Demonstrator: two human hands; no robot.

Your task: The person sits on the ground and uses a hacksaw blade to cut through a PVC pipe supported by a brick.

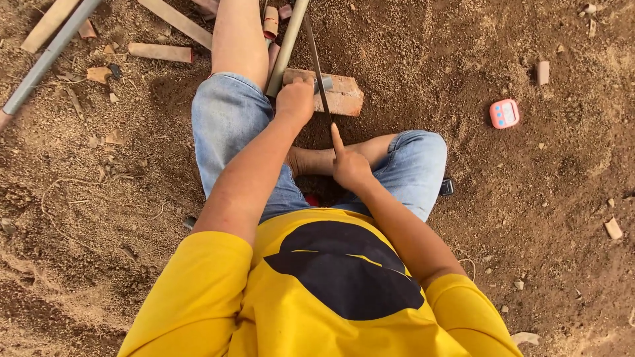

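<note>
Grip first. Your right hand (350,166) is closed round the near end of the thin dark hacksaw blade (319,66), index finger laid straight along its back; that finger is your steering, so it should stay flat on the metal. From there the blade runs away from you and crosses the long grey plastic pipe (286,49) where the pipe lies over the reddish-brown brick (340,94).

Your left hand (295,100) is clenched down on the pipe at the brick's near edge, just beside the blade. Good place to press, but the knuckles sit close to the teeth, so a slip would likely go that way. My read: press straight down so the pipe cannot roll.

The pipe slants up past your left knee and out of frame, so its far end is unsupported as far as I can tell. Long light strokes probably suit it better than force.

Around you: loose brown dirt ground (516,218), short reddish cut pipe pieces (161,52) at upper left, a second grey pipe (46,59) lying diagonally, and a small pink digital timer (505,114) well off to your right.
</note>
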